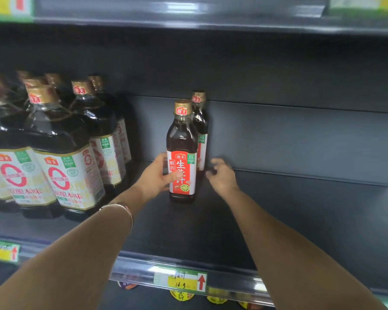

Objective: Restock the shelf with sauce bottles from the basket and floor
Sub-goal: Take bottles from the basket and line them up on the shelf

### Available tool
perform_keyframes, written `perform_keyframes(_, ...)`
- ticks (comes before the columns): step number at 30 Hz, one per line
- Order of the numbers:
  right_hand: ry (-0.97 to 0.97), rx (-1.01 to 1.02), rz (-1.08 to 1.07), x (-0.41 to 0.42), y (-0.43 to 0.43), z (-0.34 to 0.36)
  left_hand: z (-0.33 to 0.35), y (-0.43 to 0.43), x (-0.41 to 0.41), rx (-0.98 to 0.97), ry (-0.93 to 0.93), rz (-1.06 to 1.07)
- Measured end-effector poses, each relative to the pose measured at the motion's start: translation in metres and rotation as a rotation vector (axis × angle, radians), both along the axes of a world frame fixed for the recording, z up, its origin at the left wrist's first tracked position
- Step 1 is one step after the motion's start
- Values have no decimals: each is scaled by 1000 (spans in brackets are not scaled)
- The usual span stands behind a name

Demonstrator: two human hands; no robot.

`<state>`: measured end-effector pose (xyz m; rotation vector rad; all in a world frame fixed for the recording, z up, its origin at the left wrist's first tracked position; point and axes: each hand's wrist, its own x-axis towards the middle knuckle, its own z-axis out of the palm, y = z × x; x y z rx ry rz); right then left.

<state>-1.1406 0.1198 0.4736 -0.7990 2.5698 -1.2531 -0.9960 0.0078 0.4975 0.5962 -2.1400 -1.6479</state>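
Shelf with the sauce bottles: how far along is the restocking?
Early. One slim bottle stands at the back. The left hand grips a red-labelled bottle in front of it; the right hand hangs open alongside. The shelf to the right has room for many more.

Front sauce bottle (181, 153) says 海天 on its cap and red label, plus 鲜的 and a big 生. Big jugs (63, 166) say 海天 too. The price tag (181, 281) on the shelf (211, 220) edge reads 16.9, I think.
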Motion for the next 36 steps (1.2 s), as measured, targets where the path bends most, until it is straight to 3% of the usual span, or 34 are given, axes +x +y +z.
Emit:
perform_keyframes(3, -163, -48, 119, 8, 13, 3, -1, 3, 0, 16, -10, 39)
perform_keyframes(6, -322, 47, 311, 21, 21, 10, 2, 7, 0, 43, -15, 63)
perform_keyframes(11, -24, 74, 228, 40, 16, 10, 4, 12, -5, 46, -40, 100)
perform_keyframes(14, 21, 60, 185, 43, 12, 12, 6, 12, -9, 21, -71, 97)
perform_keyframes(31, -107, 151, 113, 38, 9, 20, 7, 11, -19, -144, -125, 73)
perform_keyframes(36, -132, 140, 91, 54, 23, 29, 8, 14, 6, -242, -225, 96)
